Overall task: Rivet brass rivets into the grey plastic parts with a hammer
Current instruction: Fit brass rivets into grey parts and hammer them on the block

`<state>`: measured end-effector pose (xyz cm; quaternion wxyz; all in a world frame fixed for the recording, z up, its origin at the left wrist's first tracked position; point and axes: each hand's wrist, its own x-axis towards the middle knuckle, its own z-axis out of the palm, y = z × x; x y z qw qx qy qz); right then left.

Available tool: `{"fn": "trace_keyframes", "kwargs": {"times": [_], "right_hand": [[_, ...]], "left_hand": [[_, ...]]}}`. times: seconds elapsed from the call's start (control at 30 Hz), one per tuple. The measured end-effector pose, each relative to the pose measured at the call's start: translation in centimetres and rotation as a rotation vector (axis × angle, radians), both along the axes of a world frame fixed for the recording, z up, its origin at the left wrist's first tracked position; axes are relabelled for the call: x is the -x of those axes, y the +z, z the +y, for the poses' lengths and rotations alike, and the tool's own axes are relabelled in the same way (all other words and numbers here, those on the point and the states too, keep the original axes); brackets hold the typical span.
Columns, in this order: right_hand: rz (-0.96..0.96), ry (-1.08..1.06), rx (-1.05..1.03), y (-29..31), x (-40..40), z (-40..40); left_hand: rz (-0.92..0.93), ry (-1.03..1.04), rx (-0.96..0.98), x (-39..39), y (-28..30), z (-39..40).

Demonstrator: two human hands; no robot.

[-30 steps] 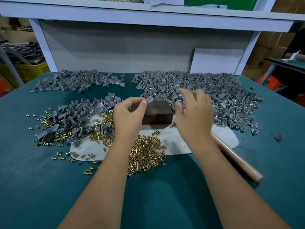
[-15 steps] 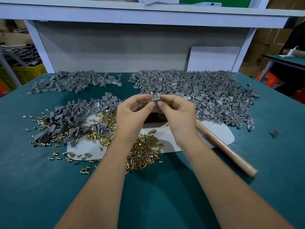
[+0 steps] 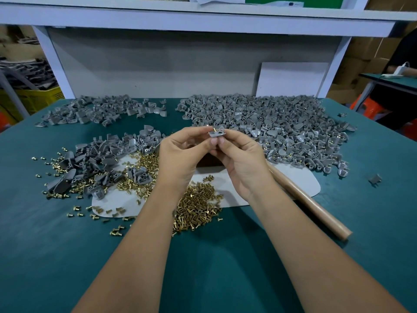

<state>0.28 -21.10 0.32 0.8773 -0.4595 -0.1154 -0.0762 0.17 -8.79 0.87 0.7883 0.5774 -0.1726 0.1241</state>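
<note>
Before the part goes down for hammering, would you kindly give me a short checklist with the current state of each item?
1. Grey part held securely: ok, pinched between left hand and right hand.
2. Brass rivet in the part: ok, its shank sticks out.
3. Rivet fully seated and straight: cannot tell, too small.
4. Dark block free to receive the part: cannot tell, mostly hidden by the hands.
5. Hammer handle within reach: ok, lying beside the right forearm.
6. Hand free for the hammer: not ok, both occupied.
</note>
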Motion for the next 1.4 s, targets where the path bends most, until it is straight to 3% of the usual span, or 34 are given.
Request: {"fn": "trace_keyframes", "kwargs": {"times": [0.33, 0.63, 0.8, 0.93, 1.17, 1.4], "right_hand": [[0.038, -0.065, 0.109, -0.3, 0.3, 0.3], [0.409, -0.104, 0.349, 3.0, -1.3, 0.7], [0.439, -0.368, 0.298, 6.3, -5.8, -1.0], [0.519, -0.602, 0.682, 4.7, -7.2, -1.6], [0.0, -0.656, 0.912, -0.3, -2.1, 2.9], [-0.265, -0.551, 1.119, -1.4, 1.3, 5.3]], "left_hand": [[0.005, 0.006, -0.025, -0.3, -0.3, 0.0], [-0.033, 0.402, -0.41, -1.7, -1.8, -0.1], [0.034, 0.484, -0.424, -2.3, -1.9, 0.2], [0.035, 0.49, -0.47, -2.4, -2.1, 0.2], [0.029, 0.556, -0.528, -2.3, -2.2, 0.2], [0.154, 0.84, -0.662, -2.5, -1.4, 3.5]]}}
